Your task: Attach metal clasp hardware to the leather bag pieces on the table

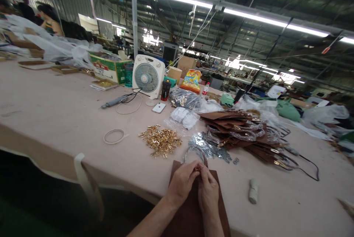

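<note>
A flat brown leather piece lies at the table's near edge under both my hands. My left hand and my right hand are closed together in a pinch at its top edge, on a small gold metal fitting where a clear-wrapped handle loop joins. A pile of gold metal clasps lies just beyond my left hand. A stack of brown leather pieces with wrapped handles spreads to the right.
A white desk fan, a white phone, a grey hand tool with cord, a tape ring and a grey roll sit on the pink table. Bags and boxes crowd the far side. People work at far left.
</note>
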`<state>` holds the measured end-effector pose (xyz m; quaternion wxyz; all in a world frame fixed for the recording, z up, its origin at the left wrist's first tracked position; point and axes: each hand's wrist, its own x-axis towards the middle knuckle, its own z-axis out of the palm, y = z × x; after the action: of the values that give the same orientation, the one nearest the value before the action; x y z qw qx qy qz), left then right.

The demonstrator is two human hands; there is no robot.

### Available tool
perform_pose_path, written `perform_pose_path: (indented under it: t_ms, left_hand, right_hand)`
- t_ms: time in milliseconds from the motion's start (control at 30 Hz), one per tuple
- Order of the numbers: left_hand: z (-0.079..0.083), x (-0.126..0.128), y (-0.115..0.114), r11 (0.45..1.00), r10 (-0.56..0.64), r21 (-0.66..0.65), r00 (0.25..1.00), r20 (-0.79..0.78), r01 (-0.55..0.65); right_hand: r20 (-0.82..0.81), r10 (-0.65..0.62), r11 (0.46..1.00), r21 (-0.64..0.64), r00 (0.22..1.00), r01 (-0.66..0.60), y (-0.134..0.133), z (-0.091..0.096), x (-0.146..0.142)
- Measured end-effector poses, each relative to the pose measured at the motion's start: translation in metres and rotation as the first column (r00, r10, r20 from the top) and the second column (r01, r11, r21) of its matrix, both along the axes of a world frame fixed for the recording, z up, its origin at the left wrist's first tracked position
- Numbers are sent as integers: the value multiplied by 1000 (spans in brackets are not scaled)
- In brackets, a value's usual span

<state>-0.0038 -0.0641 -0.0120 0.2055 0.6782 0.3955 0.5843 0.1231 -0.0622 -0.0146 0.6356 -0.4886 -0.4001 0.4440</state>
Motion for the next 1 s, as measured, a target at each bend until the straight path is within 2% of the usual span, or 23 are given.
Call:
perform_pose_path:
  t_ms: [100,233,333,467,567,700,800,900,1000]
  left_hand:
    - [-4,1,0,999,16,32,1000,-26,-15]
    - [1,1,-3,1000,-9,11,999,-53,9]
    - [8,0,-6,996,-90,-4,993,-78,90]
    - [12,1,-7,981,-194,3,975,-106,195]
    - [11,1,-7,983,-182,3,979,-91,183]
    - [15,2,-6,982,-187,-41,981,-45,185]
    - [21,1,-6,977,-204,-64,979,-9,203]
    - [26,-1,-5,976,-201,-79,979,32,203]
    - [25,-3,-5,978,-180,-95,982,60,185]
  right_hand:
    - [40,-16,1000,-10,999,16,-1,1,1]
    - [57,-39,998,-42,998,41,-3,-2,3]
    - [-113,-44,996,-77,993,36,-3,-8,5]
    - [-384,-1,998,-52,923,-20,0,-13,9]
    - [-470,44,998,-18,882,-59,2,-14,13]
    - [-545,43,995,-55,837,-87,4,-13,14]
    - [-527,84,989,-58,846,-134,3,-10,10]
    - [-455,78,994,-34,887,-105,1,-9,7]
    - [-244,46,999,-15,969,-51,1,-12,6]
